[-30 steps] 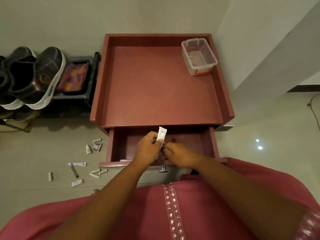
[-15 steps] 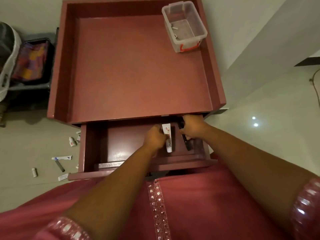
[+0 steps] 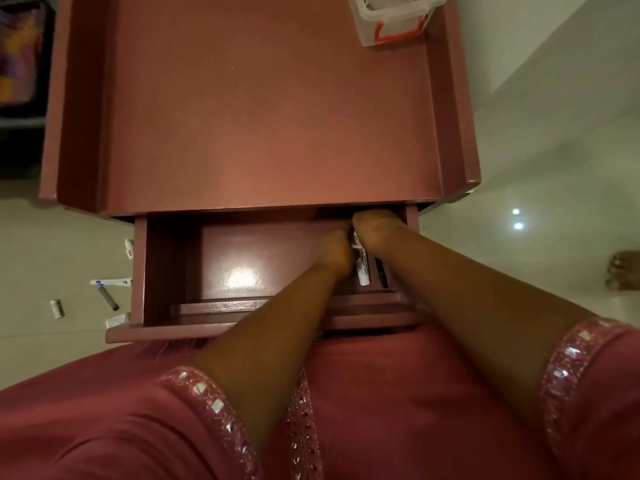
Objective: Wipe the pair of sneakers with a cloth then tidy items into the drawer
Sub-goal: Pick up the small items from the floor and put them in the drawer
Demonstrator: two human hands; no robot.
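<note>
Both hands were reaching into the far right part of the open maroon wooden drawer (image 3: 166,271). The left hand (image 3: 334,252) had its fingers curled toward a white tube with dark lettering (image 3: 362,268), which lay lengthwise on the drawer floor with its cap end pointing near; whether those fingers actually pinched the tube could not be told, since the back of the hand hid them. The right hand (image 3: 375,226) sat just beyond, at the far right corner under the cabinet's edge, its fingers bunched down and hidden, so their grip could not be told either. A slim black pen-like item (image 3: 381,271) lay just right of the white tube, beside the right forearm.

The drawer stood pulled out of a maroon cabinet whose rimmed top served as a counter (image 3: 263,116). At the far right corner of that counter stood a clear plastic box with a red latch (image 3: 394,22), partly cut off by the frame.

On the pale floor (image 3: 52,244) left of the drawer lay several small items: a white and blue tube (image 3: 110,282), a dark grey stick (image 3: 108,298), a small white cylinder (image 3: 56,308) and two more white pieces against the drawer's side. The person wore a pink garment with sequinned sleeve cuffs (image 3: 575,362).
</note>
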